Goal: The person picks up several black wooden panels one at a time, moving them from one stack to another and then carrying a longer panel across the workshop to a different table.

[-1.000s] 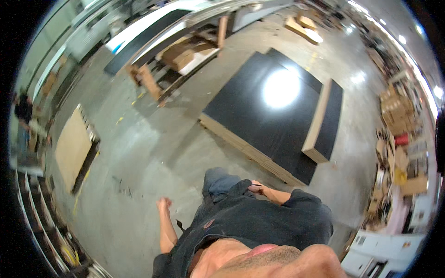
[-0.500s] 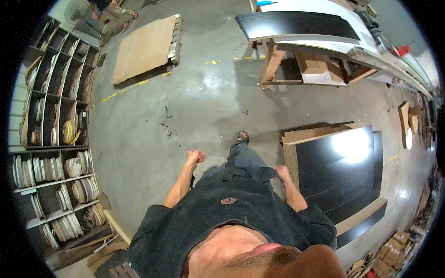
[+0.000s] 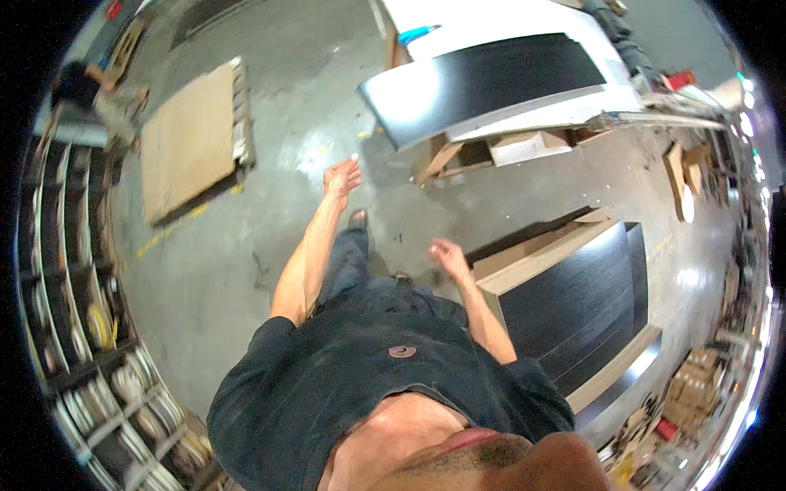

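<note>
My left hand [image 3: 341,178] reaches forward over the grey floor, holding nothing, its fingers stretched out and a little apart. Farther back and lower, my right hand [image 3: 449,257] hangs in the air with loosely bent fingers, somewhat blurred, and nothing shows in it. Closest to that hand is a stack of black panels [image 3: 565,307] with pale wood edges on the floor at my right. Ahead, a long glossy black board [image 3: 499,86] lies on a white-topped workbench [image 3: 618,98]. Neither hand touches the board or the stack.
A flat brown sheet [image 3: 192,139] lies on a pallet at the far left, with another person [image 3: 102,94] beyond it. Shelves of edging rolls [image 3: 78,278] line the left side. A blue tool [image 3: 417,34] rests on the bench. Cardboard boxes [image 3: 696,389] sit at the lower right.
The bench and its black board appear nearer, and the view has turned rightward. My left hand has swung forward and its fist has loosened; my right hand has come forward and inward.
</note>
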Available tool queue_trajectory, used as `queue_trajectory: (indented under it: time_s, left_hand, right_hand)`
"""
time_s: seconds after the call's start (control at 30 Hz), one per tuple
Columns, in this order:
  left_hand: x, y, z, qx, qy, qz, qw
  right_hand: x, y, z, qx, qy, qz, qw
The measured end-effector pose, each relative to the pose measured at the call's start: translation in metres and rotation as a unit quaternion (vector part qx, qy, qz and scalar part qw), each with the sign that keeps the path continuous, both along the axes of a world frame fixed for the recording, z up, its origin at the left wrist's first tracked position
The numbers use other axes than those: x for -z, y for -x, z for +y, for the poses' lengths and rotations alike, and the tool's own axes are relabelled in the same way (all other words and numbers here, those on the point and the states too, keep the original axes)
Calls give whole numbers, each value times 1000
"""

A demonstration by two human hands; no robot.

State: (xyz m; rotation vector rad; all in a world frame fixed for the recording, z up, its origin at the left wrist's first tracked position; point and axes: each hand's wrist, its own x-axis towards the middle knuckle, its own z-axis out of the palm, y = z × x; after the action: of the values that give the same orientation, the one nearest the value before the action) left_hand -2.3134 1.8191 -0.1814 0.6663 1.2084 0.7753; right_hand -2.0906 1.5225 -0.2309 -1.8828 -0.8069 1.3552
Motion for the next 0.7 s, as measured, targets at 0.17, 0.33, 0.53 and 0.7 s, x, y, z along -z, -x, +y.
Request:
queue_trajectory:
  time_s: [0.17,0.33,0.53,0.7]
  left_hand:
    - [0,-97,114,66,51,-38,996]
    - [-4,-147,148,-22,145,-176,973]
    - [-48,-145,178,-18,-99,-93,991]
    - [-164,-107,212,41,-329,-14,943]
  right_hand:
    - [-12,12,-12,96,78,-41,991]
    - [-52,24,-8,257,95,7,962]
    - [-11,-24,9,132,36,-143,980]
    - [-50,-124,93,104,3,-186,977]
